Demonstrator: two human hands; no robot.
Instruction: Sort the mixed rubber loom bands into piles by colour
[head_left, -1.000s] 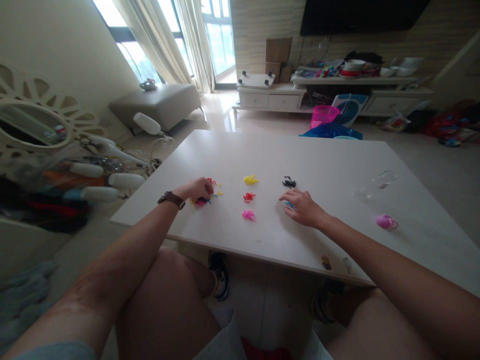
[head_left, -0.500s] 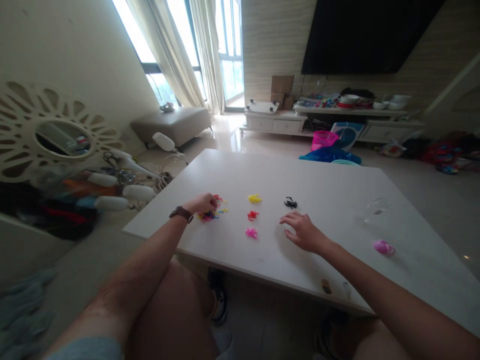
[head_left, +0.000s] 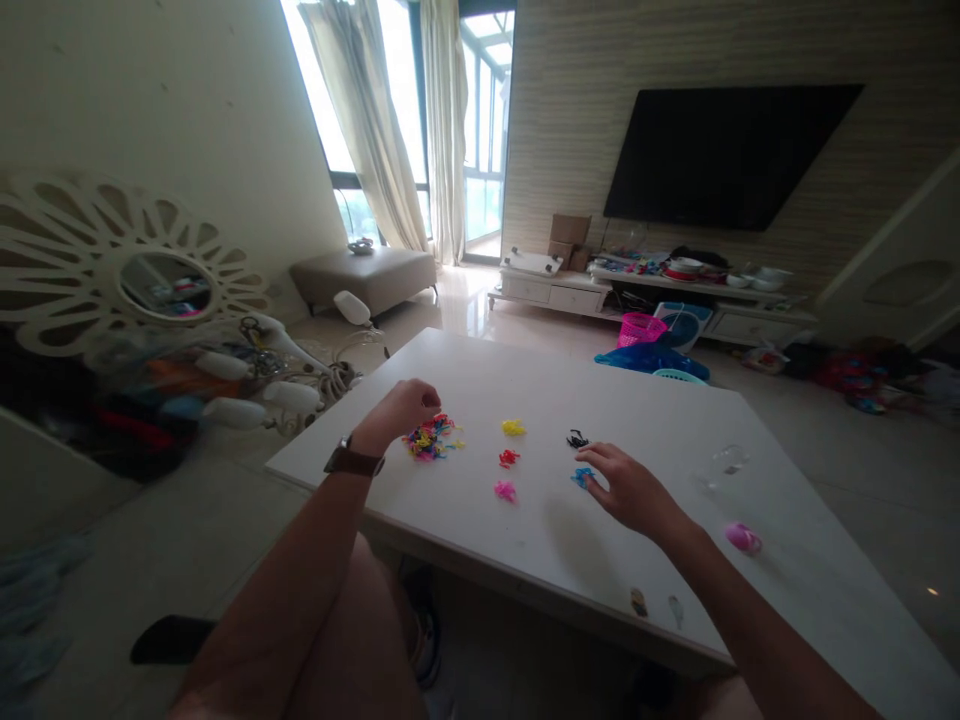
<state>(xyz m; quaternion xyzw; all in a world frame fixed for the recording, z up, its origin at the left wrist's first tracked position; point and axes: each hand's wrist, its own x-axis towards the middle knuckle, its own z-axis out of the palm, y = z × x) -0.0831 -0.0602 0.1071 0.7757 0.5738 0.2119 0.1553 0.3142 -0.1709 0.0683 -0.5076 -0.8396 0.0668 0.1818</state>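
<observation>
My left hand (head_left: 405, 408) hovers at the upper left side of a mixed heap of small colourful strips (head_left: 429, 442) resembling rubber bands. Its fingers are curled into a pinch, and whatever lies between them is hidden. On the white table (head_left: 480, 375), my right hand (head_left: 626, 487) is open beside a small blue pile (head_left: 582, 477), with fingertips at its right edge. A black pile (head_left: 576, 439) lies just beyond those fingers. Between my hands, a yellow pile (head_left: 513, 427), a red pile (head_left: 508, 458) and a pink pile (head_left: 505, 491) form a column.
Towards the table's right side are a clear plastic container (head_left: 729, 460) and a pink-purple object (head_left: 742, 538). Two small flat items, one dark (head_left: 637, 601) and one pale (head_left: 676, 609), lie near the front edge. A white lamp fixture (head_left: 292, 395) stands left of the table.
My left hand has risen off the mixed heap, exposing more of it. My right hand has shifted slightly right, and the blue pile now shows beside its fingers. The head view has tilted upward.
</observation>
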